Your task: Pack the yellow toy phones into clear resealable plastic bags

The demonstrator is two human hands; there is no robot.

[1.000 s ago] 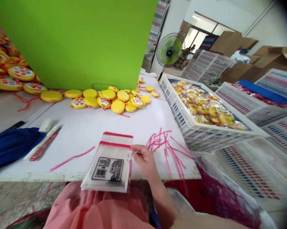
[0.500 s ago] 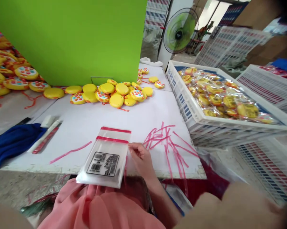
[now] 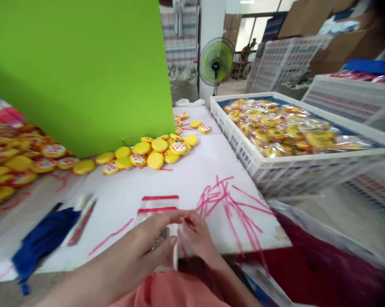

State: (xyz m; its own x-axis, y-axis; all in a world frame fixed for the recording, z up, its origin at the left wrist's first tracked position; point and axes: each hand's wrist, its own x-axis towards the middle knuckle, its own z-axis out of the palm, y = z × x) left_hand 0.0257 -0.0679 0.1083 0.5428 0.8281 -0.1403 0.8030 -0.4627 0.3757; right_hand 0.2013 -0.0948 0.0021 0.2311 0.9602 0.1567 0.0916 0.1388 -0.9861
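Observation:
A stack of clear plastic bags (image 3: pixel 157 204) with red strips near the top lies at the table's front edge, mostly covered by my hands. My left hand (image 3: pixel 147 238) stretches across it, thumb apart from the extended fingers. Those fingertips meet my right hand (image 3: pixel 197 232) at the stack's right side. The right fingers are pinched together; what is between them is hidden. A pink strip hangs just below the right hand, blurred. More pink strips (image 3: pixel 223 196) lie in a loose heap to the right, and a single pink strip (image 3: pixel 111 236) lies to the left.
Yellow round toys with coloured dots (image 3: pixel 156 160) lie along a green panel (image 3: pixel 83 76). A white crate (image 3: pixel 295 160) at the right holds bagged yellow toys. A blue cloth (image 3: pixel 47 238) and a red-and-white stick-like item (image 3: pixel 82 224) lie left. Behind stands a fan (image 3: pixel 216 64).
My left hand has come in from the left over the bags and reached my right hand. The right hand stays by the bags' right edge. The head view has tilted up and shifted.

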